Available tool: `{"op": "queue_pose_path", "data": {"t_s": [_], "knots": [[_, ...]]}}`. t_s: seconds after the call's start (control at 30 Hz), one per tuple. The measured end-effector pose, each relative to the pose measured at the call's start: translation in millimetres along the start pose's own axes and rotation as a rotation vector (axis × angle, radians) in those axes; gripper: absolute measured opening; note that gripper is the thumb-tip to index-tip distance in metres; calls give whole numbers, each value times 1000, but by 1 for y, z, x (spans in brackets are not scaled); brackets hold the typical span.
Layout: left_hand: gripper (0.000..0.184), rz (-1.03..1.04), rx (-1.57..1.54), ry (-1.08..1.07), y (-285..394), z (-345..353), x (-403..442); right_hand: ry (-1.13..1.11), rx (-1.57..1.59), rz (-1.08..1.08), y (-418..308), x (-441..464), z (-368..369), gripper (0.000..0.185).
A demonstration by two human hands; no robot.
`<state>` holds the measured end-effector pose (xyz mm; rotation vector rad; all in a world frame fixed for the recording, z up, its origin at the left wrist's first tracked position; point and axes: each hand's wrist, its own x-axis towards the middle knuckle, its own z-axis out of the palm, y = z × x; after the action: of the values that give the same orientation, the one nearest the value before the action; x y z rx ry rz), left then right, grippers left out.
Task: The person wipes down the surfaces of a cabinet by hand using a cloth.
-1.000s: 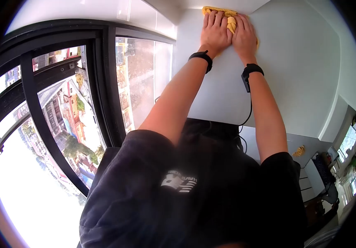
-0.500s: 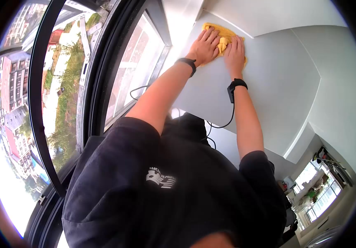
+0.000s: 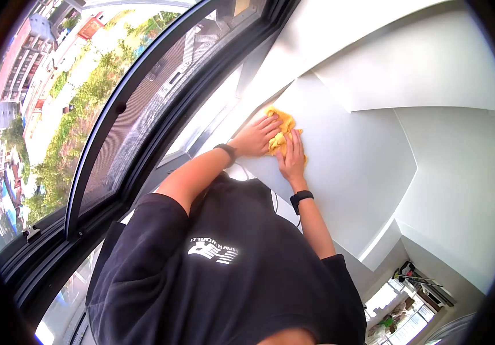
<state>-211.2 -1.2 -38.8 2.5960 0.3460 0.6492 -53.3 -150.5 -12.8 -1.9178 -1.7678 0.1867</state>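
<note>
A bunched yellow cloth (image 3: 287, 122) lies pressed against a smooth pale grey panel (image 3: 351, 167), near the panel's edge on the window side. My left hand (image 3: 255, 138) rests on the cloth's left part, its fingers bent over it. On the lower right part of the cloth sits my right hand (image 3: 293, 158), fingers pointing up and gripping a fold. The hands are close together, with crumpled cloth between them. Each wrist wears a black band, the left band (image 3: 226, 152) and the right band (image 3: 301, 199). The palms are hidden.
At my left runs a black window frame (image 3: 144, 146), its sash tilted outward, with buildings and greenery beyond. White wall panels (image 3: 466, 167) meet the grey panel at the right. A thin dark cable (image 3: 276, 202) hangs near my body. A cluttered room (image 3: 400, 310) shows at lower right.
My view has turned, bringing more of the window in. Both hands and the cloth have moved from near the panel's far corner towards my body and its window-side edge.
</note>
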Motion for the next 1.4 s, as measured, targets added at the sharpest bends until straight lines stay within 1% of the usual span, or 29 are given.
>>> {"op": "queue_pose_path", "data": {"t_s": [0.07,0.13,0.2,0.3,0.4,0.53,0.83,0.93,1.0,1.13,1.33,1.4], "knots": [[46,83,-71,11,-2,-1,1,-35,-9,-23,1,-8,-3,57],[47,78,-102,17,-1,3,4,-47,-42,-33,9,-11,-2,60],[48,74,-147,-7,0,3,2,-43,-68,-33,13,-16,3,58],[47,60,-167,21,4,6,6,-43,-100,-86,24,-15,3,55],[46,66,-122,54,6,8,11,-49,-95,-59,28,-8,-6,53],[44,52,-39,114,7,14,21,21,-165,-5,23,1,-2,48],[35,122,22,132,-9,10,36,160,-210,45,15,25,15,44],[32,95,54,152,-13,10,41,182,-211,69,22,33,18,43],[33,66,50,162,-13,15,45,175,-219,100,27,35,22,43],[35,19,85,209,-16,22,53,247,-251,166,30,40,33,41],[39,8,78,225,-38,23,73,217,-307,217,45,59,38,45],[41,29,91,185,-39,29,70,207,-364,253,47,55,45,46]]}}
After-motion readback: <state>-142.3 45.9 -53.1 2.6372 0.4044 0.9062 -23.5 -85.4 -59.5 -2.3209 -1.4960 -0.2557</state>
